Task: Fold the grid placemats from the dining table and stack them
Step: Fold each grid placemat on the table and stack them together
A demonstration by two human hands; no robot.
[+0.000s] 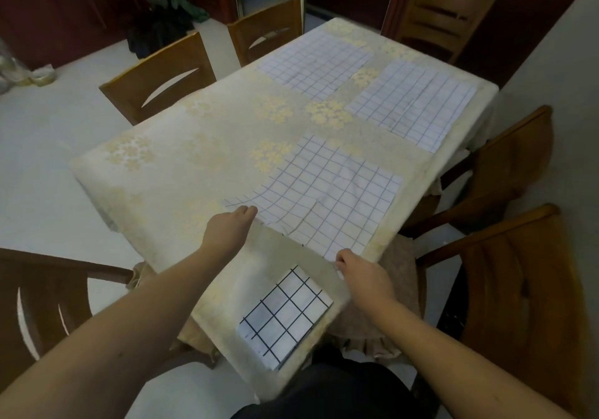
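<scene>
The dining table (pixel 162 172), under a pale glossy cloth with yellow blossoms and ringed by wooden chairs, held one folded placemat (pixel 285 316) at the near edge and two flat placemats (pixel 316 65) at the far end. The left hand (pixel 231 224) and right hand (pixel 351 266) each pinched a near corner of the creased, thin, black-gridded near placemat (pixel 324 191), so I judged one mat done and three left.

Cloth and wood surfaces
Matt, creased grid placemats (pixel 319 191) lie on a faintly glossy floral tablecloth (pixel 181 146); chairs (pixel 162 78) are polished wood.
</scene>
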